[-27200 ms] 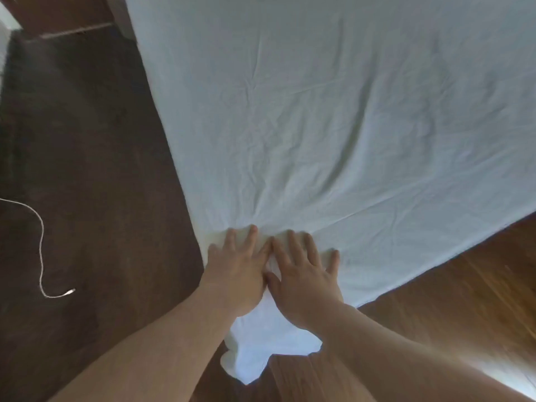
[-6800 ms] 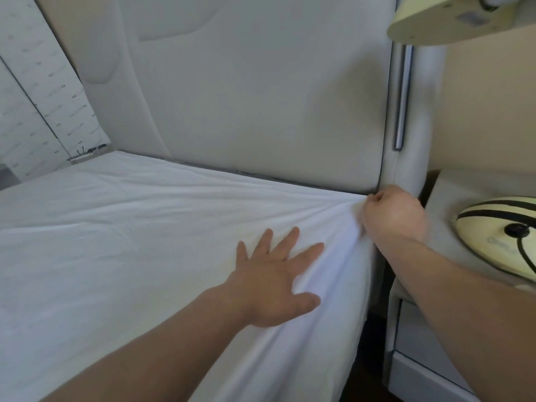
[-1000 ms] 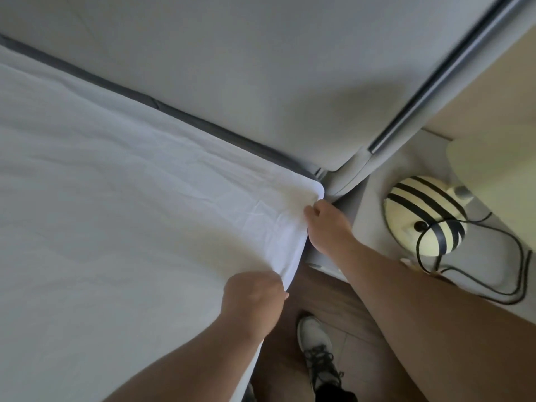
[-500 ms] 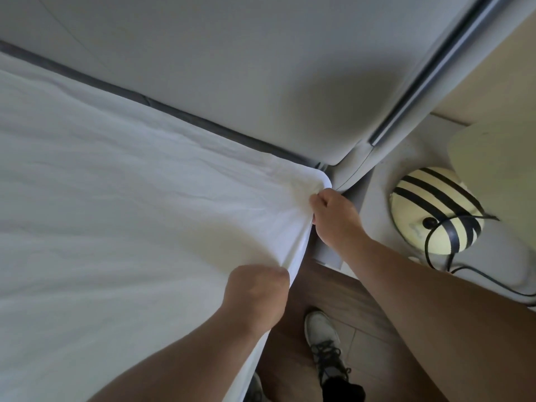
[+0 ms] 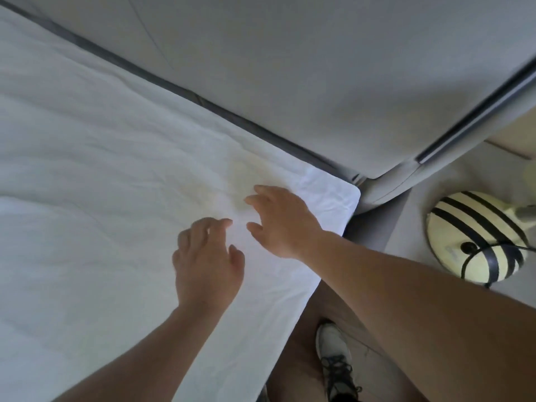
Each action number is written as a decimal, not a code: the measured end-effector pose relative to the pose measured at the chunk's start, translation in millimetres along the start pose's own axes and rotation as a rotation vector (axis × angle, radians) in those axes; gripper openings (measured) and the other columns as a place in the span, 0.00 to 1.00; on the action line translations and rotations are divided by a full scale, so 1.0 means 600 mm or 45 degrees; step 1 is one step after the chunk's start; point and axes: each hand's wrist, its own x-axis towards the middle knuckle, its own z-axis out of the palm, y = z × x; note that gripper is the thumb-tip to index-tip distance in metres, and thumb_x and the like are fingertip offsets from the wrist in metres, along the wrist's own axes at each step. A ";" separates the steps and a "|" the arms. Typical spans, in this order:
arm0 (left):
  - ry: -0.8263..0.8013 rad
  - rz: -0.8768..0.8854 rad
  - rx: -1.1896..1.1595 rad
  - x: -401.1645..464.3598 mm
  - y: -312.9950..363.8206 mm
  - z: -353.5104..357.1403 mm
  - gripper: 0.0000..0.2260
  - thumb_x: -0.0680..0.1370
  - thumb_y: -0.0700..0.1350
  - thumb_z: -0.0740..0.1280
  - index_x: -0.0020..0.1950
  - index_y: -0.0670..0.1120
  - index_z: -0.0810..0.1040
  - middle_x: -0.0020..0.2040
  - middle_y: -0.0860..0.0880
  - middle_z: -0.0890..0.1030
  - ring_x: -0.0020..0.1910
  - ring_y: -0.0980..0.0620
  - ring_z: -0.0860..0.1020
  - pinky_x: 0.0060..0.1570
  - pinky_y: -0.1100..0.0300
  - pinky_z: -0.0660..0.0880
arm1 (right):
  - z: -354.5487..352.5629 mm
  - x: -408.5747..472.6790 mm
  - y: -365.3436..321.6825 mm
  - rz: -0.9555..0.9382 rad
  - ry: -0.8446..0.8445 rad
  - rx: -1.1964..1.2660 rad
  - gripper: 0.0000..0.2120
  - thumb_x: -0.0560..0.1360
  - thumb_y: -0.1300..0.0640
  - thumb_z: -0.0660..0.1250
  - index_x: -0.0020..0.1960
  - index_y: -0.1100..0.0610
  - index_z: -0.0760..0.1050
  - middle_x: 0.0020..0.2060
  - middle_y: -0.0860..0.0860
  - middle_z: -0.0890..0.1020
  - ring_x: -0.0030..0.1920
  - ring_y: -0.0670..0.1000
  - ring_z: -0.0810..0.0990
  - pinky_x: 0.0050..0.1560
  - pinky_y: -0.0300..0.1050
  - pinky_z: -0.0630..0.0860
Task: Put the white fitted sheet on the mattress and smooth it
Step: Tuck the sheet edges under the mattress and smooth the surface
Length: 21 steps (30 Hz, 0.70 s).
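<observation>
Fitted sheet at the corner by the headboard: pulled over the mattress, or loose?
Pulled over. The white fitted sheet wraps the corner and drops down the mattress side; shallow creases remain under the left hand and right hand.

I see white fitted sheet under both hands | pale-yellow, black-striped lamp right of them | grey headboard beyond

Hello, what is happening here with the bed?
A person is making the bed. The white fitted sheet already covers the mattress corner next to the grey headboard. Both hands are above the sheet near that corner, fingers loosely spread: the left hand and the right hand. Neither has a grip on the fabric. Some creases remain. A striped lamp stands on the bedside table.
</observation>
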 end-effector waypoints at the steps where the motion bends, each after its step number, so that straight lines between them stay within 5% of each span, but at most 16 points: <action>1: -0.121 -0.249 0.048 0.006 -0.021 -0.005 0.27 0.75 0.48 0.71 0.73 0.56 0.69 0.72 0.49 0.67 0.68 0.41 0.67 0.57 0.42 0.74 | 0.000 0.013 0.009 0.030 -0.048 -0.114 0.27 0.81 0.45 0.61 0.78 0.48 0.62 0.80 0.47 0.58 0.79 0.53 0.56 0.78 0.54 0.57; 4: -0.610 -0.609 0.002 0.012 -0.062 -0.027 0.34 0.76 0.56 0.68 0.79 0.65 0.57 0.80 0.50 0.53 0.75 0.40 0.59 0.68 0.43 0.68 | -0.032 0.029 0.050 0.503 0.071 -0.122 0.26 0.79 0.49 0.60 0.76 0.49 0.62 0.77 0.49 0.62 0.76 0.57 0.60 0.73 0.59 0.64; 6: -0.891 -0.311 -0.070 0.001 -0.064 -0.053 0.30 0.77 0.58 0.68 0.78 0.66 0.62 0.81 0.52 0.54 0.76 0.43 0.62 0.73 0.49 0.64 | -0.059 0.017 0.062 0.762 0.052 -0.116 0.28 0.79 0.48 0.59 0.77 0.52 0.59 0.77 0.53 0.61 0.75 0.60 0.61 0.70 0.60 0.67; 9: -1.397 -0.002 -0.438 -0.029 -0.023 -0.120 0.18 0.81 0.54 0.66 0.71 0.62 0.75 0.75 0.54 0.71 0.63 0.51 0.79 0.66 0.55 0.74 | -0.083 -0.030 0.039 0.575 -0.004 -0.303 0.31 0.81 0.46 0.59 0.80 0.50 0.53 0.80 0.53 0.55 0.77 0.61 0.58 0.71 0.61 0.65; 12: -1.211 0.176 -0.389 -0.064 0.015 -0.188 0.17 0.84 0.53 0.63 0.73 0.59 0.75 0.73 0.58 0.73 0.66 0.57 0.76 0.68 0.59 0.72 | -0.110 -0.071 -0.032 0.301 -0.043 -0.333 0.29 0.82 0.45 0.59 0.81 0.47 0.55 0.81 0.50 0.55 0.78 0.57 0.58 0.73 0.56 0.64; 16: -0.855 -0.012 -0.450 -0.090 -0.015 -0.322 0.17 0.83 0.55 0.62 0.72 0.58 0.74 0.72 0.57 0.74 0.67 0.56 0.76 0.69 0.57 0.72 | -0.183 -0.127 -0.161 0.209 -0.119 0.074 0.28 0.83 0.44 0.59 0.81 0.47 0.58 0.80 0.47 0.58 0.79 0.51 0.60 0.76 0.52 0.63; 21: -0.608 -0.127 -0.254 -0.148 -0.134 -0.565 0.20 0.82 0.56 0.64 0.73 0.57 0.73 0.72 0.52 0.74 0.69 0.54 0.75 0.70 0.57 0.69 | -0.330 -0.216 -0.328 0.066 -0.059 0.094 0.26 0.83 0.45 0.59 0.80 0.46 0.60 0.77 0.45 0.64 0.76 0.47 0.66 0.75 0.52 0.67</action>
